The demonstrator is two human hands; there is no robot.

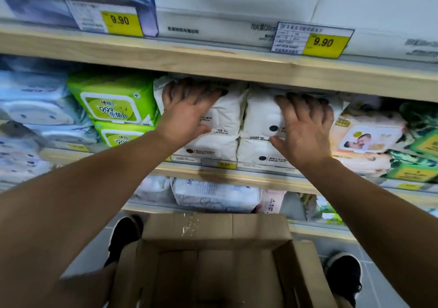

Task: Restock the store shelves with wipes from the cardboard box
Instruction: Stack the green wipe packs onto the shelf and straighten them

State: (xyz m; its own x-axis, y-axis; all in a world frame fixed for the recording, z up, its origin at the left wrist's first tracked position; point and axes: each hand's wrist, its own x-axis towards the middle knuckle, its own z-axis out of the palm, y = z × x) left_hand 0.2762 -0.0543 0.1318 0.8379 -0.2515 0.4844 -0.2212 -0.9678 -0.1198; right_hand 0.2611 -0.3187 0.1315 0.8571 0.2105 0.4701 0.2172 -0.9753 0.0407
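White wipes packs stand stacked in two columns on the middle wooden shelf (237, 176). My left hand (187, 111) lies flat, fingers spread, against the upper left white pack (227, 115). My right hand (305, 127) presses flat on the upper right white pack (260, 115). Neither hand grips a pack. Two lower white packs (213, 147) sit under them. The open cardboard box (213, 234) stands on the floor below my arms; I see no wipes in the part of its inside that shows.
Green wipes packs (113, 101) stand left of the white ones, pale blue packs (35, 108) further left, pink baby wipes (365, 137) to the right. The shelf above (213, 59) holds large white packages with yellow 9.90 tags (322, 43). My shoes (343, 274) flank the box.
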